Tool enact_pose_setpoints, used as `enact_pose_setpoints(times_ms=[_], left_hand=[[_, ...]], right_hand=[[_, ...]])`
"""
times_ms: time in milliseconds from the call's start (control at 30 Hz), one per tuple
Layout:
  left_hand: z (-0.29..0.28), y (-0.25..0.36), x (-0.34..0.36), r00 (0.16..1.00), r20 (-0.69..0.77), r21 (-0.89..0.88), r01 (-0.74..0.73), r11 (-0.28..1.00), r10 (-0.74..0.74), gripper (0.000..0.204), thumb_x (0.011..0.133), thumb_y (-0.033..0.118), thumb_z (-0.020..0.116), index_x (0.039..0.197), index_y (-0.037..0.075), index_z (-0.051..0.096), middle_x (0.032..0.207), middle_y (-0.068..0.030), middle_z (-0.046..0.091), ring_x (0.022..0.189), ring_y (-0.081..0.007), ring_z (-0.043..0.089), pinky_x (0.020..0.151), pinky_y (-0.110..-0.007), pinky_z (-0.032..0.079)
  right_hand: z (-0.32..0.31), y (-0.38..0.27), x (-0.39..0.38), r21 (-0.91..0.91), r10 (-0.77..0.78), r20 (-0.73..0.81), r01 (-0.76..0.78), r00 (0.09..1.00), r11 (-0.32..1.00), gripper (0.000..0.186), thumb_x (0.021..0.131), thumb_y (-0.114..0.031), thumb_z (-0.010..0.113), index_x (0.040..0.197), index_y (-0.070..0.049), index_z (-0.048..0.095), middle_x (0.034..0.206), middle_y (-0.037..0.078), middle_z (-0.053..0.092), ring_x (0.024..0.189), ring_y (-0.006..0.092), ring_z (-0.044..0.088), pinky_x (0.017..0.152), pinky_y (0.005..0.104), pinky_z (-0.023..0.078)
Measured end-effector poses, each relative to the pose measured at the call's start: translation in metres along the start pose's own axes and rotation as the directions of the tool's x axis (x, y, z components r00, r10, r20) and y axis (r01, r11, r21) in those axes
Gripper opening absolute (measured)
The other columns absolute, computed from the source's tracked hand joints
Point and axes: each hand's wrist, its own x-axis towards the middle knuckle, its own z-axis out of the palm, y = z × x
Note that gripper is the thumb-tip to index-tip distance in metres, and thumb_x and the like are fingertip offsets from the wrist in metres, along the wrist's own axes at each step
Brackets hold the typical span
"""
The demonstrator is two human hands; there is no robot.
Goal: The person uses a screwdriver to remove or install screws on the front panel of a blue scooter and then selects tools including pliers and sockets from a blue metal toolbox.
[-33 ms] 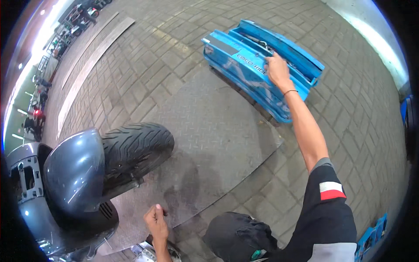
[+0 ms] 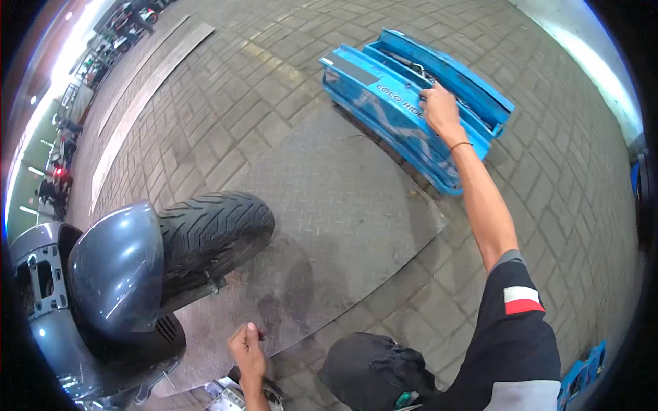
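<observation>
An open blue metal toolbox [image 2: 370, 99] stands at the upper right on a steel plate [image 2: 322, 198], with tools [image 2: 418, 68] in its tray. My right hand [image 2: 442, 113] reaches onto the toolbox, fingers curled at its middle compartments; what they grip is too small to make out. Low in the frame my left hand [image 2: 247, 349] is loosely closed, thumb up, beside the plate's lower edge; whatever it may hold is hidden. A grey scooter's front fender [image 2: 113, 267] and black tyre [image 2: 212, 229] fill the lower left, left of my left hand.
Dark fabric [image 2: 370, 370] fills the bottom middle. Blue metal pieces [image 2: 582, 370] lie at the lower right, and a pale wall [image 2: 562, 20] curves along the right. Long boards [image 2: 151, 92] lie on the paving, with parked two-wheelers [image 2: 58, 171] and a person [image 2: 127, 20] farther left.
My right hand and the toolbox sit very slightly farther right in the frame. Otherwise the scene is nearly the same.
</observation>
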Motion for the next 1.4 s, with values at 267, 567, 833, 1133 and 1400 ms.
enact_pose_setpoints(times_ms=[267,567,833,1133,1400], left_hand=[[-0.062,-0.089,-0.074,0.930,-0.328,0.139,0.221,0.965,-0.166,0.053,0.108,0.033,0.052,0.067,0.000,0.058,0.062,-0.0029,0.054,0.062,-0.0126,0.048,0.062,-0.034,0.040],[-0.168,-0.050,-0.120,0.845,-0.516,-0.016,0.151,0.988,-0.137,0.052,0.111,0.034,0.047,0.074,0.000,0.060,0.070,-0.0077,0.061,0.067,-0.0164,0.057,0.068,-0.034,0.046],[-0.191,-0.057,-0.203,0.729,-0.668,-0.077,0.134,0.988,-0.151,0.052,0.111,0.031,0.044,0.079,-0.003,0.066,0.077,-0.0116,0.067,0.077,-0.0193,0.063,0.070,-0.034,0.044],[-0.223,-0.150,-0.417,0.214,-0.918,-0.369,-0.146,0.918,-0.335,0.050,0.112,0.030,0.042,0.076,-0.001,0.057,0.073,-0.0129,0.059,0.068,-0.0197,0.057,0.072,-0.037,0.048],[-0.224,-0.182,-0.548,-0.047,-0.909,-0.415,0.009,0.910,-0.414,0.049,0.112,0.030,0.042,0.076,0.001,0.055,0.073,-0.0103,0.055,0.065,-0.0172,0.049,0.075,-0.037,0.048]], right_hand=[[-0.023,0.012,-0.021,0.141,-0.133,0.020,0.129,0.991,0.982,0.020,0.084,-0.001,0.069,0.103,-0.005,0.074,0.093,0.019,0.070,0.091,0.0400,0.068,0.081,0.0514,0.054],[-0.018,0.018,-0.053,-0.046,-0.168,0.045,0.170,0.985,0.984,0.043,0.085,0.007,0.058,0.125,-0.007,0.063,0.098,0.025,0.067,0.091,0.0447,0.065,0.078,0.0523,0.051],[0.007,0.131,-0.055,-0.026,-0.110,0.094,0.113,0.989,0.993,0.040,0.094,-0.007,0.054,0.133,-0.008,0.062,0.114,0.024,0.072,0.097,0.0413,0.072,0.080,0.0490,0.055],[0.003,-0.413,-0.424,0.800,-0.732,0.589,-0.113,0.343,0.590,0.042,0.090,0.000,0.064,0.133,0.000,0.062,0.118,0.014,0.071,0.110,0.0222,0.066,0.093,0.0348,0.053],[0.031,-0.627,-0.606,0.911,-0.912,0.408,0.048,0.038,0.410,0.027,0.089,-0.004,0.071,0.116,-0.003,0.069,0.102,0.012,0.076,0.092,0.0204,0.071,0.083,0.0377,0.056]])
